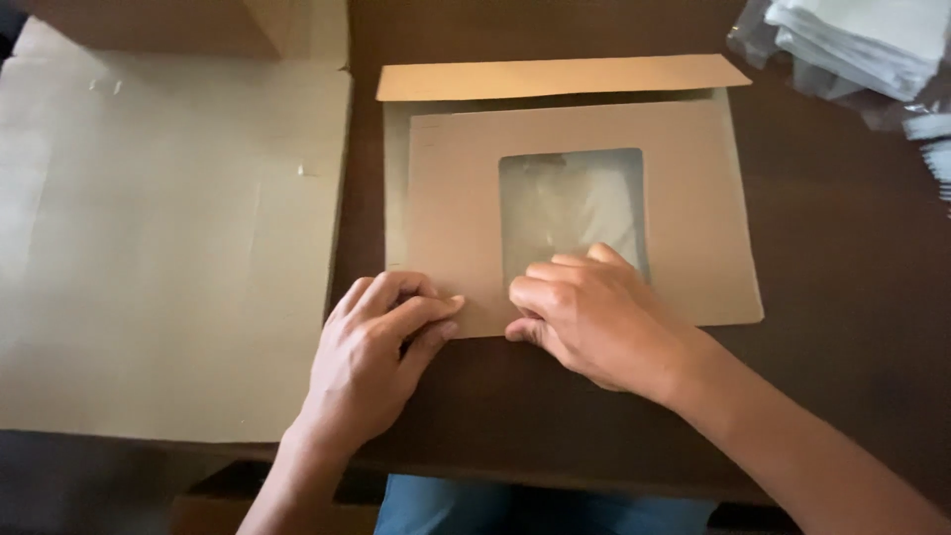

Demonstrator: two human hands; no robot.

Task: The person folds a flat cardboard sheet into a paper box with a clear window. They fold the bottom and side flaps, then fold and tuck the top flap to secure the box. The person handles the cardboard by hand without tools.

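A large flat sheet of corrugated cardboard [168,248], pale brown and matte, is laid to the left of the window envelope, its right edge just beside the envelope's left side. The left hand [371,362] is set at the envelope's lower left corner, the fingers curled and pressed together, the fingertips [441,305] pinched onto the bottom edge of the kraft paper. The window envelope [575,208] is spread flat on the dark wooden table [842,297], rectangular, of smooth brown paper, with its long flap [560,77] opened upward at the top. A square window [573,213] of glossy clear film is cut into the envelope's middle, and a pale, slightly creased content is seen through it. The right hand [594,317] is placed on the envelope's lower middle, just below the window, the fingers bent under into a loose fist and pressed on the paper near its bottom edge; whether anything is gripped beneath cannot be told. To the upper right of the envelope, well apart, a stack of white folded items in clear plastic bags [862,50] is seen.
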